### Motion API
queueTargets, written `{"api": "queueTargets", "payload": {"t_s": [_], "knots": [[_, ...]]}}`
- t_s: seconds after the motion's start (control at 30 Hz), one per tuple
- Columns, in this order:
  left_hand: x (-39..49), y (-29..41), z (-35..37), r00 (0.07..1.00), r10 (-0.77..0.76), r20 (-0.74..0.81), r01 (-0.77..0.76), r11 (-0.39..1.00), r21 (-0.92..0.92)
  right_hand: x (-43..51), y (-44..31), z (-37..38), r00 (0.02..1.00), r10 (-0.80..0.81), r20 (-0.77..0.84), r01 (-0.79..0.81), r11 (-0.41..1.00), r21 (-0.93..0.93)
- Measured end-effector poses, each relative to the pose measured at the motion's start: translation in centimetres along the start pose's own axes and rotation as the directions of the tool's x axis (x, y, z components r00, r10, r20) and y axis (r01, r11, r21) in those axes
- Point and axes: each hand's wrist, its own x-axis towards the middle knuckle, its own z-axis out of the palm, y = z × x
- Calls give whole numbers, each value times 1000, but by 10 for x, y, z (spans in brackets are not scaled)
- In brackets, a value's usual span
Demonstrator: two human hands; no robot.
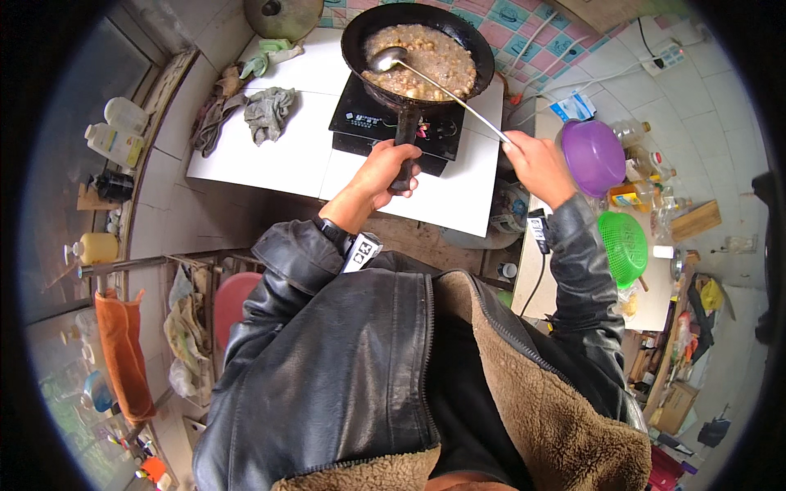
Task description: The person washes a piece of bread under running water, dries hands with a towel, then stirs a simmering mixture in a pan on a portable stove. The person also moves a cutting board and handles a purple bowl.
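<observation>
A black wok (353,52) sits on a black induction cooker (368,119). Its handle (405,126) points towards me, and my left hand (388,169) is wrapped round the grip. Inside is a pale brown, wet-looking food with small chunks (439,58). My right hand (540,162) grips the far end of a long-handled metal ladle (451,95). The ladle's bowl (387,59) rests in the left part of the food.
Crumpled grey cloth (269,113) lies on the white countertop (264,162) left of the cooker. A round lid (285,18) leans behind. To the right stand a purple basin (592,158), a green colander (621,248) and several bottles (632,193). Cables (571,83) run along the tiled wall.
</observation>
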Motion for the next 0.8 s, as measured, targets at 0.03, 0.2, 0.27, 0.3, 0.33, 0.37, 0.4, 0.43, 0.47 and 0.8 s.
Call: {"api": "queueTargets", "payload": {"t_s": [0.03,0.2,0.27,0.3,0.33,0.37,0.4,0.43,0.47,0.8], "knots": [[0,0,0,1000,1,-7,-1,1000,-3,-6,5,-7,1000,10,-13,-10,1000,-4],[1,-2,-1,1000,13,-19,-13,1000,-3,-3,34,2,986,135,-99,-109,967,229],[2,-1,0,1000,5,-18,-5,1000,0,12,39,25,955,285,-83,-232,891,391],[2,-1,0,1000,5,-17,-5,1000,6,17,40,34,913,404,-49,-342,827,446],[1,-1,1,1000,4,-14,-4,1000,12,19,36,46,880,474,34,-358,615,703],[1,0,1,1000,3,-15,-3,1000,17,20,33,53,848,503,167,-415,436,799],[1,0,2,1000,5,-16,-5,1000,16,21,26,62,855,479,199,-416,404,815],[1,0,2,1000,7,-22,-7,1000,12,21,18,67,853,469,228,-422,364,831],[1,-1,3,1000,6,-22,-6,1000,7,18,11,69,855,443,269,-436,332,836],[2,-2,1,1000,9,-20,-9,1000,-15,7,14,25,906,391,162,-358,505,785]]}}
